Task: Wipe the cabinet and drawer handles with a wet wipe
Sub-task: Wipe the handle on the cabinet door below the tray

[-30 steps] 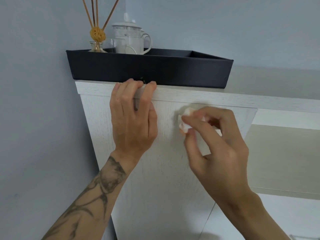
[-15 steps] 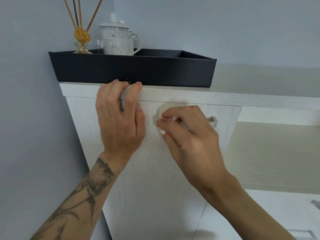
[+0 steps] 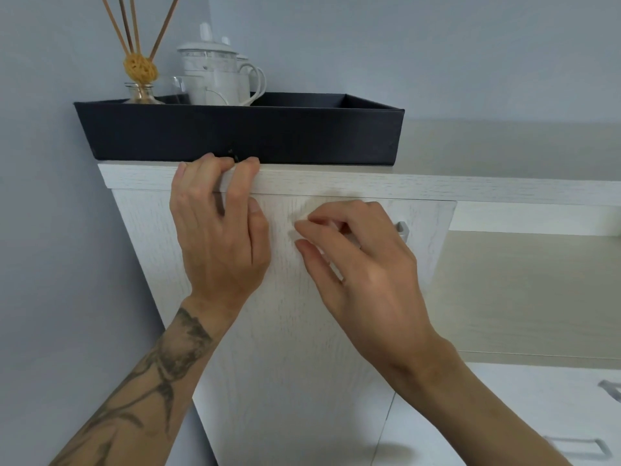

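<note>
White cabinet door [image 3: 302,331]; right hand [image 3: 366,274] hides most of handle [image 3: 402,227].

Home living space: white wood-grain cabinet [image 3: 302,331], black tray [image 3: 242,136] with teapot [image 3: 215,75], reed diffuser [image 3: 139,72] at 11 o'clock.

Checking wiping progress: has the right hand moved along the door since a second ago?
Yes. The right hand has slid left across the cabinet door, away from the handle, which it covered earlier, closing on the left hand resting at the top edge.
</note>
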Demonstrator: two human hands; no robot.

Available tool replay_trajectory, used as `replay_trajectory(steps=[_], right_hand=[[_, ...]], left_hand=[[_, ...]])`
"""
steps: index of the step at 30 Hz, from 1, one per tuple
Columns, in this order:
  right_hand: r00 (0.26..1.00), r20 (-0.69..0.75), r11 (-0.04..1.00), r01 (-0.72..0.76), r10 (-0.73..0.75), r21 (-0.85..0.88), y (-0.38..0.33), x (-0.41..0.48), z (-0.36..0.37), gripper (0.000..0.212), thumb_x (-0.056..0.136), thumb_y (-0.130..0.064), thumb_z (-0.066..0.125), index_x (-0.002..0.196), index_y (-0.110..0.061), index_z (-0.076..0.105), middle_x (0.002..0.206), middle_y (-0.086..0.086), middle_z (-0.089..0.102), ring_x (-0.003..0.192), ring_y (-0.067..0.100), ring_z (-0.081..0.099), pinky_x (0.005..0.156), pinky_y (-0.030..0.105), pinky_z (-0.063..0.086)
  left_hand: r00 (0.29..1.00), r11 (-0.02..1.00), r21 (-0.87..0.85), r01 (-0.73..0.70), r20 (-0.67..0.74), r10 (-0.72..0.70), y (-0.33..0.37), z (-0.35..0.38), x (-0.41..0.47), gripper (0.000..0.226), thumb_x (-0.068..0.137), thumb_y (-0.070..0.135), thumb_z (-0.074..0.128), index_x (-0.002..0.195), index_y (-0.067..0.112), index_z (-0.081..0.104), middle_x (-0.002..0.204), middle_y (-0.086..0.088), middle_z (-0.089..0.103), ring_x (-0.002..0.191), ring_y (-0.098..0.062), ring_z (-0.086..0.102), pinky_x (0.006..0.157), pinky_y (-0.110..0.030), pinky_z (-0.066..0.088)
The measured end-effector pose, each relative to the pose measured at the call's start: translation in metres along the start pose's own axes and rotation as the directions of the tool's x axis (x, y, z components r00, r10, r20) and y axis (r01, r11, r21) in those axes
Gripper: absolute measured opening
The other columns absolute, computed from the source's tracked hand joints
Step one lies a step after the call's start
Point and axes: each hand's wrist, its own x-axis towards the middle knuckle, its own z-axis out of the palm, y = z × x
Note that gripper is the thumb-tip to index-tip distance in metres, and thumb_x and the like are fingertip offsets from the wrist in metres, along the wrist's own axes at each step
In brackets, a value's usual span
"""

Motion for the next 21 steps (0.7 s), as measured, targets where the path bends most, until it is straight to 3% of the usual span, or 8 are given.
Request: replay_trajectory(steps=[11, 15, 19, 21], right_hand=[[0.990, -0.139, 0.999, 0.010, -0.017, -0.045, 0.030, -0.021, -0.031, 0.008, 0.098, -0.005, 0.077, 0.103, -0.003, 0.082, 0.106, 0.010, 0.077, 0.101, 0.028, 0.071, 0.092, 0.028, 0.055], [0.994, -0.092, 0.998, 0.059, -0.057, 0.021, 0.019, -0.013, -0.017, 0.009, 0.098, -0.004, 0.076, 0.105, -0.004, 0.082, 0.109, 0.008, 0.077, 0.106, 0.022, 0.068, 0.096, 0.021, 0.052], [0.992, -0.096, 0.997, 0.083, -0.083, -0.005, 0.039, -0.020, -0.033, 0.008, 0.097, -0.004, 0.078, 0.104, -0.003, 0.083, 0.106, 0.010, 0.077, 0.099, 0.029, 0.072, 0.087, 0.033, 0.057], [0.990, -0.131, 0.998, 0.055, -0.057, -0.022, 0.053, -0.028, -0.045, 0.007, 0.097, -0.004, 0.078, 0.102, -0.003, 0.083, 0.104, 0.010, 0.077, 0.097, 0.028, 0.072, 0.088, 0.031, 0.056]], left_hand=[[1.000, 1.000, 0.007, -0.002, 0.013, 0.002, 0.002, 0.000, 0.000, 0.037, 0.110, 0.019, 0.034, 0.139, 0.008, 0.055, 0.137, -0.013, 0.045, 0.133, -0.033, 0.045, 0.110, -0.063, 0.042], [1.000, 1.000, 0.012, -0.001, 0.013, 0.001, 0.000, -0.001, 0.000, 0.038, 0.111, 0.021, 0.034, 0.139, 0.008, 0.055, 0.138, -0.013, 0.045, 0.133, -0.033, 0.045, 0.111, -0.063, 0.041], [1.000, 1.000, 0.008, -0.001, 0.017, 0.001, 0.001, -0.002, 0.000, 0.039, 0.110, 0.020, 0.034, 0.138, 0.006, 0.057, 0.137, -0.013, 0.045, 0.132, -0.033, 0.045, 0.109, -0.064, 0.042], [1.000, 1.000, 0.004, -0.001, 0.019, 0.001, 0.002, -0.003, 0.001, 0.039, 0.110, 0.020, 0.033, 0.137, 0.005, 0.057, 0.137, -0.013, 0.045, 0.131, -0.034, 0.045, 0.108, -0.065, 0.042]])
